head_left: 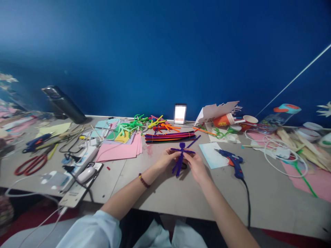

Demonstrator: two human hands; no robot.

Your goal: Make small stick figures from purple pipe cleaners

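Grey worktable (124, 193) carried the shaping stage: left hand (167, 160) and right hand (197, 166), fingers pressed together, pinched a purple pipe-cleaner figure (179, 167). Its limbs called for bending next.

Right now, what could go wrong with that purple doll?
The purple figure could bend out of shape, because its thin pipe-cleaner limbs are squeezed between the left hand and right hand. The glue gun lies near the right hand and might burn it if hot, though I can't tell whether it's on. Its cord hangs over the table edge, so a tug could pull the gun off.
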